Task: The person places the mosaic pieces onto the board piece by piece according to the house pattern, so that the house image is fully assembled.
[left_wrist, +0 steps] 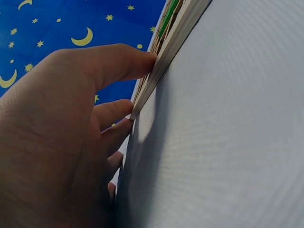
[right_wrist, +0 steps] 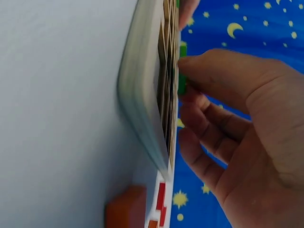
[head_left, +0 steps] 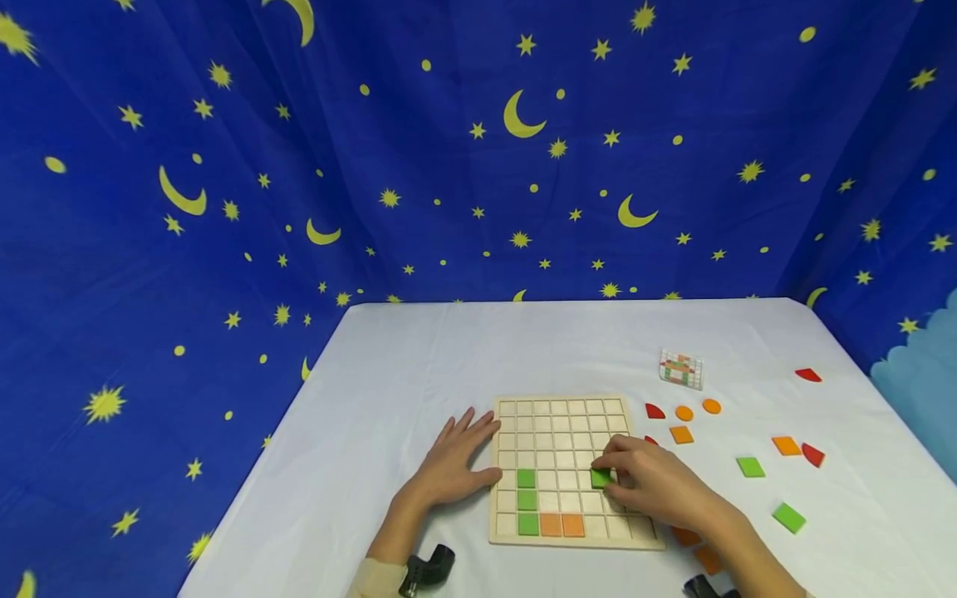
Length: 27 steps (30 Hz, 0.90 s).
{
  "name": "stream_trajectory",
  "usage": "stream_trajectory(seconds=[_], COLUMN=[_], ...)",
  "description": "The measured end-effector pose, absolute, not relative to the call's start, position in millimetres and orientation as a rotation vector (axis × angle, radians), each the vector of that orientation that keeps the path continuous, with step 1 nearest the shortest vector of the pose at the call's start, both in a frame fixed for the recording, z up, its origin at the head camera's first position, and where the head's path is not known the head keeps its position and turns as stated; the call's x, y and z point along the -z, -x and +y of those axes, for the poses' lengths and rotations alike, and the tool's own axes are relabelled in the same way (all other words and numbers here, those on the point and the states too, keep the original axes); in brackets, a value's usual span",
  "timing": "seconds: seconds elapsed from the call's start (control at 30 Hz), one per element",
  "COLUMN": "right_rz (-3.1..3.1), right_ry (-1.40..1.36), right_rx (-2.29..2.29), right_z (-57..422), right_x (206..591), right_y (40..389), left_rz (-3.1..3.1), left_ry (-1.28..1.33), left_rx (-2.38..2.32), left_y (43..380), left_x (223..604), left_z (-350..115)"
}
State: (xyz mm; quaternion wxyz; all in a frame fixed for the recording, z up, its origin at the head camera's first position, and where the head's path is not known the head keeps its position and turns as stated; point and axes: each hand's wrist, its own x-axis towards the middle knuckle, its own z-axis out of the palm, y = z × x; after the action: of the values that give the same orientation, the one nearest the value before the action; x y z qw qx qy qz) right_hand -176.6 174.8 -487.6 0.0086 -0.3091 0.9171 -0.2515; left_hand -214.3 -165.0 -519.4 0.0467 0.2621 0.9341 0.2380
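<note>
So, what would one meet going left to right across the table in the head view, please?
Left hand → three green square tiles → two orange square tiles → held green square tile in right hand → loose green square tile → loose orange square tile → red quarter-circle tile.

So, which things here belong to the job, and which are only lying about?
Belong to the job:
grid board
green tile in the right hand
placed green squares
placed orange squares
patterned card, probably

Lying about now:
loose green squares
loose orange squares
red pieces
orange discs
</note>
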Motion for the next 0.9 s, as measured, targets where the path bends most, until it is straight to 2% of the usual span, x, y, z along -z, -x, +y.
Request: stream_trajectory(seconds=[0.5, 0.9], right_rz=[2.841, 2.914], right_ry=[1.083, 0.956], right_rx=[0.814, 0.767], right_z=[160.4, 173.4], right_x=[497.3, 486.9], right_y=[184.9, 180.0], left_rz=[2.855, 2.85], left_ry=[-0.799, -0.787], left_rx=[-0.723, -0.738], left_y=[215.2, 214.7], left_x=[520.3, 519.8], left_z=[-165.3, -164.0])
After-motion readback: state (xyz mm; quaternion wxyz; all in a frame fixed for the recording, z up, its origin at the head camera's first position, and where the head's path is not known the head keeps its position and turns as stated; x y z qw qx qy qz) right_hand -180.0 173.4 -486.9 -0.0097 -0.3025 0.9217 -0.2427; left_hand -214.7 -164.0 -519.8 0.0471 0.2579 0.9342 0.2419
